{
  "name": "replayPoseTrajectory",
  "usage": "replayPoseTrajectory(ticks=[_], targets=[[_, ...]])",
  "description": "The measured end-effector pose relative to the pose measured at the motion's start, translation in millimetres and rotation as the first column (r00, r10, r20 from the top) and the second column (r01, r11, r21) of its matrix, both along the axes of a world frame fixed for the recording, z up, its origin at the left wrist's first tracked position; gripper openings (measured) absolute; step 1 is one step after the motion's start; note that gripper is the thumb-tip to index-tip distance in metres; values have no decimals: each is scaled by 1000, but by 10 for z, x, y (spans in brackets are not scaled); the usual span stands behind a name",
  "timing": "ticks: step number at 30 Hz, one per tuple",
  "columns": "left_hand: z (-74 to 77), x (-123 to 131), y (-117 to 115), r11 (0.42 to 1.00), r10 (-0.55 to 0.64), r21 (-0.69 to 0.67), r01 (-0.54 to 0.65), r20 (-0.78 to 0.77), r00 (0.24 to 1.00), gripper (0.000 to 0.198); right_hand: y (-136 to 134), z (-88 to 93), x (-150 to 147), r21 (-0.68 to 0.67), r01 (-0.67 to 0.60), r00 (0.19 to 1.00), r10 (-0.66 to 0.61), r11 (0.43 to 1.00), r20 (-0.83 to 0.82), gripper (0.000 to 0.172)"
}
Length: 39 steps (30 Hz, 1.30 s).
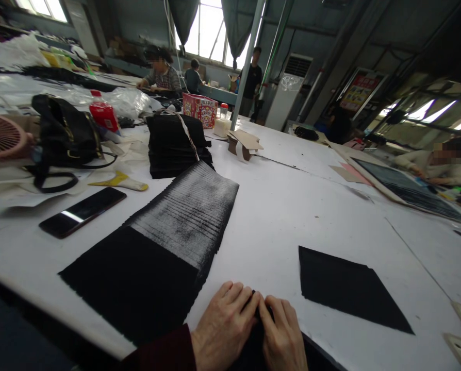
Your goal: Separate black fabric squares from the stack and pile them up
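My left hand (225, 324) and my right hand (282, 335) rest side by side at the near edge of the white table (292, 206). Both press with closed fingers on a black fabric piece (253, 340) that lies mostly hidden beneath them. Left of my hands a long fanned row of black fabric pieces (164, 242) runs diagonally away from me. To the right, a single flat black fabric piece (348, 286) lies apart from my hands.
A black phone (82, 211), a black bag (62, 136), a pink fan (0, 136), a red bottle (103, 114) and a stack of black fabric (176, 147) sit at the left. Other people work at distant tables and at the right.
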<state>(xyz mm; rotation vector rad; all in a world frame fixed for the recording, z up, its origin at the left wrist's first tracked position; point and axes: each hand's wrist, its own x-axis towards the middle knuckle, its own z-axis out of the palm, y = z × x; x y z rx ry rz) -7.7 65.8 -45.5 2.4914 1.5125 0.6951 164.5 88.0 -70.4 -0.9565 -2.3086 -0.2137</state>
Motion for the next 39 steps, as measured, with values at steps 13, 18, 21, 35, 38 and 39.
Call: replayPoseTrajectory(ticks=[13,18,21,35,38,39], targets=[[-24,-6,34,999,9,-48,-8,13,1000,35,41,-30,25,13,-25,999,25,1000,26,45],[27,-13,39,993,29,-118,-22,63,998,40,17,-22,16,-31,-15,1000,15,999,24,49],[45,-30,44,990,47,-142,-29,126,991,53,5,-14,9,-42,2,1000,0,999,30,48],[86,-16,68,989,25,-146,-9,105,994,37,-34,0,0,-94,52,998,-48,994,44,41],[95,-10,75,990,26,-138,-14,84,996,37,-44,8,-4,-122,62,998,-59,991,32,43],[101,-8,78,991,24,-136,-14,73,997,37,-47,9,-4,-136,67,998,-64,988,27,44]])
